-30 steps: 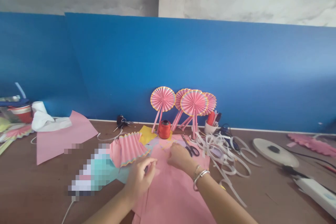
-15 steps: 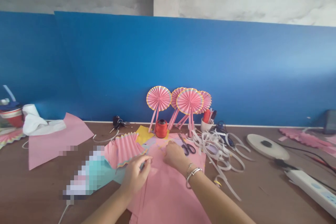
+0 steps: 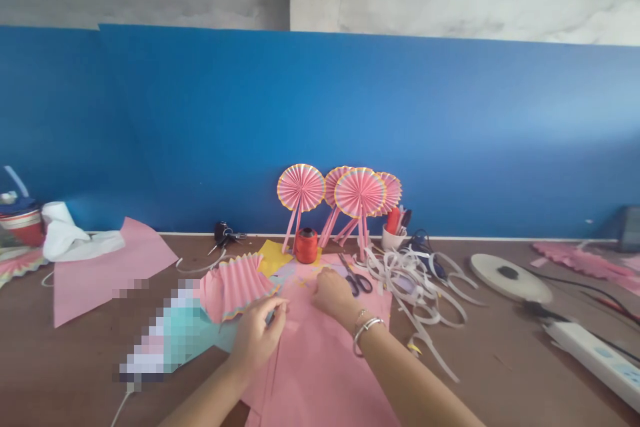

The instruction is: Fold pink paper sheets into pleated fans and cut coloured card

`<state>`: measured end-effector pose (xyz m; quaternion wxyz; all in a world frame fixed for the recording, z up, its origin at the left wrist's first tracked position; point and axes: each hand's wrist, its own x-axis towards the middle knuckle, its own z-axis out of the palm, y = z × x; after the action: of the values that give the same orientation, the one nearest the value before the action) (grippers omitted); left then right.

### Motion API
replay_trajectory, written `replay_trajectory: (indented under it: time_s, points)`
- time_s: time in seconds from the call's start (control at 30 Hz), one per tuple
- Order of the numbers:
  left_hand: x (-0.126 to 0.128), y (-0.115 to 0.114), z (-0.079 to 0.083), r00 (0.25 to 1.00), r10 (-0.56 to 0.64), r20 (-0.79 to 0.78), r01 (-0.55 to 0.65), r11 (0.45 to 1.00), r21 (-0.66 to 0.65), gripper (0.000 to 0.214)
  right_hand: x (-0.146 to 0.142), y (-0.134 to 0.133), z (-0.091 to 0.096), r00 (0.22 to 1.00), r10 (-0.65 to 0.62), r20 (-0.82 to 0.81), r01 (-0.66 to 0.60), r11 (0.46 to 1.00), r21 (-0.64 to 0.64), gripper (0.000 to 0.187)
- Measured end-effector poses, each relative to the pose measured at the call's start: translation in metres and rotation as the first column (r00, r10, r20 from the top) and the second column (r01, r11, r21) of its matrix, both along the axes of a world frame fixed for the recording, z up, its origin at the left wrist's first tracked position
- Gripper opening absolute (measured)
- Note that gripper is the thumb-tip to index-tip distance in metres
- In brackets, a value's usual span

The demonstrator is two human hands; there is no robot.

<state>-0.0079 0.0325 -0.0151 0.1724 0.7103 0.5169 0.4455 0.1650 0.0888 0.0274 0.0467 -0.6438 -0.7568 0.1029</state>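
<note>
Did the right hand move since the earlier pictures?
No. The right hand keeps the same gap left of the scissors on the pink paper; only the view shifted.

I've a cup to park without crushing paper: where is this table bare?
The brown table is bare front right, between the curled white paper strips and the white power strip, and front left, below the loose pink paper sheet. The middle is crowded: left hand and right hand on the large pink sheet, beside black-handled scissors, red thread spool, pleated pink fan.
</note>
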Motion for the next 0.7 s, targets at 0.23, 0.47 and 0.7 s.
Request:
replay_trajectory:
  time_s: [0.23,0.47,0.7]
  points:
    - [-0.001,0.005,0.006,0.965,0.050,0.259,0.003,0.980,-0.198,0.037,0.024,-0.009,0.010,0.930,0.212,-0.301,-0.223,0.975,-0.003,0.014]
    - [-0.005,0.009,0.010,0.954,-0.043,0.296,0.134,0.946,-0.295,0.047,0.028,-0.030,0.011,0.871,0.253,-0.421,-0.206,0.966,0.154,0.015]
    - [-0.004,0.003,0.026,0.971,-0.173,0.165,0.218,0.922,-0.320,0.035,0.030,-0.044,0.012,0.871,0.282,-0.403,-0.197,0.951,0.238,0.018]
